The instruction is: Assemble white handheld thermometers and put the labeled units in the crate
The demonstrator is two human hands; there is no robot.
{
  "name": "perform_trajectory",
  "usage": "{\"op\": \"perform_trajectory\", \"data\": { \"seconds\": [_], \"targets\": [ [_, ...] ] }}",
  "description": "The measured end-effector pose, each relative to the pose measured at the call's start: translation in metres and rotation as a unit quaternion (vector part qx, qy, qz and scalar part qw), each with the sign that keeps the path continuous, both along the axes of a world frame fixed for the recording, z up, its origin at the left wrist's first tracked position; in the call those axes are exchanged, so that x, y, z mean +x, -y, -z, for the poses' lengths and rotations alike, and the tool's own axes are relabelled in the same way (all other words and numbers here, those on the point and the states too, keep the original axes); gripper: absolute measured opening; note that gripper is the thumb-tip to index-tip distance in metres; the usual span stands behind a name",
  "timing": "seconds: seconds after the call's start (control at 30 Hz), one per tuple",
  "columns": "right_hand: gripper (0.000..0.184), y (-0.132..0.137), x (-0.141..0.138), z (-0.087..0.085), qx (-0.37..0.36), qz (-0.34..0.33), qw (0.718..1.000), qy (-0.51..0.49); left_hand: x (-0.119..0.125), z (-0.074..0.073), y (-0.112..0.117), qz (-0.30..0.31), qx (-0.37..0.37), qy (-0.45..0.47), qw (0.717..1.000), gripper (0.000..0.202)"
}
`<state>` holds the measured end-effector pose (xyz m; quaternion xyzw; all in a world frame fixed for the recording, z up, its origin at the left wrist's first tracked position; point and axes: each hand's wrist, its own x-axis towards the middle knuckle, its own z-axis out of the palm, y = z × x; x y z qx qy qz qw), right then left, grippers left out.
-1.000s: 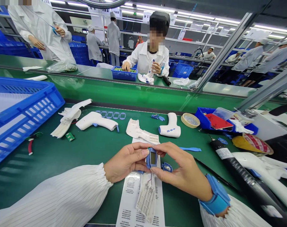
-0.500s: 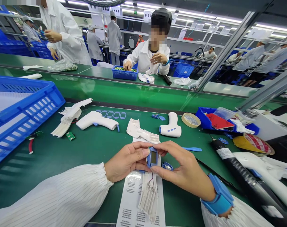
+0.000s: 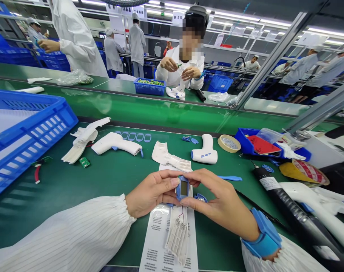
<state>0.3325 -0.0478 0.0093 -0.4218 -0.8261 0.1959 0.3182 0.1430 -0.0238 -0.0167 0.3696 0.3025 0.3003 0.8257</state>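
Observation:
My left hand [image 3: 151, 192] and my right hand [image 3: 217, 200] together pinch a small blue display module [image 3: 183, 187] with a grey screen, held just above the green table. Thin wires run from it down to a white ribbed shell half [image 3: 177, 236] that lies on a printed paper sheet [image 3: 157, 241]. A small blue ring part [image 3: 200, 197] rests on the table beside my right fingers. My right wrist wears a blue strap [image 3: 262, 234].
Beyond my hands lie a white shell half [image 3: 168, 156], two white thermometer guns [image 3: 205, 152] [image 3: 115, 143], a blue stick [image 3: 230, 178] and a tape roll [image 3: 229, 143]. A blue crate [image 3: 33, 128] stands left; a black tool [image 3: 290, 211] and blue tray [image 3: 245, 145] right. A person works opposite.
My hands and the display module have stayed almost still. The person opposite has raised both hands from the blue bin, and the standing person at the far left has moved further left.

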Motion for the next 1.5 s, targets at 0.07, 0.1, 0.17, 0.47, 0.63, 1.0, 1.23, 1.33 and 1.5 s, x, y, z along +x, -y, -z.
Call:
{"op": "perform_trajectory", "data": {
  "seconds": [0.07, 0.1, 0.17, 0.47, 0.63, 1.0, 1.23, 1.33, 1.5],
  "targets": [
    [0.036, 0.0, 0.0, 0.001, 0.006, 0.001, 1.0, 0.005, 0.0, -0.001, 0.0, 0.004, 0.005, 0.006, 1.0, 0.028],
    [0.036, 0.0, 0.0, 0.001, 0.011, 0.002, 1.0, 0.008, 0.0, -0.001, 0.0, 0.007, 0.008, 0.009, 1.0, 0.029],
    [0.037, 0.0, -0.001, 0.002, 0.027, 0.005, 1.0, 0.014, 0.0, -0.003, 0.001, 0.011, 0.014, 0.015, 1.0, 0.029],
    [0.037, 0.004, -0.002, 0.005, 0.099, 0.006, 0.994, 0.036, 0.001, -0.005, 0.003, -0.001, 0.02, 0.007, 1.0, 0.033],
    [0.036, 0.004, -0.003, 0.007, 0.116, 0.003, 0.993, 0.034, 0.001, -0.006, 0.003, -0.003, 0.017, -0.007, 1.0, 0.038],
    [0.034, 0.008, -0.004, 0.012, 0.132, 0.013, 0.99, 0.042, 0.001, -0.006, 0.004, -0.001, 0.029, -0.004, 1.0, 0.033],
    [0.025, 0.009, -0.004, 0.011, -0.115, 0.107, 0.978, -0.14, 0.001, -0.009, 0.003, -0.008, 0.03, 0.009, 0.999, 0.035],
    [0.021, 0.006, -0.004, 0.01, -0.256, 0.107, 0.935, -0.221, 0.001, -0.009, 0.004, -0.02, 0.018, 0.003, 1.0, 0.038],
    [0.023, -0.001, -0.006, 0.002, -0.314, 0.086, 0.908, -0.263, 0.001, -0.007, 0.006, -0.026, 0.023, 0.015, 0.999, 0.037]
  ]
}}
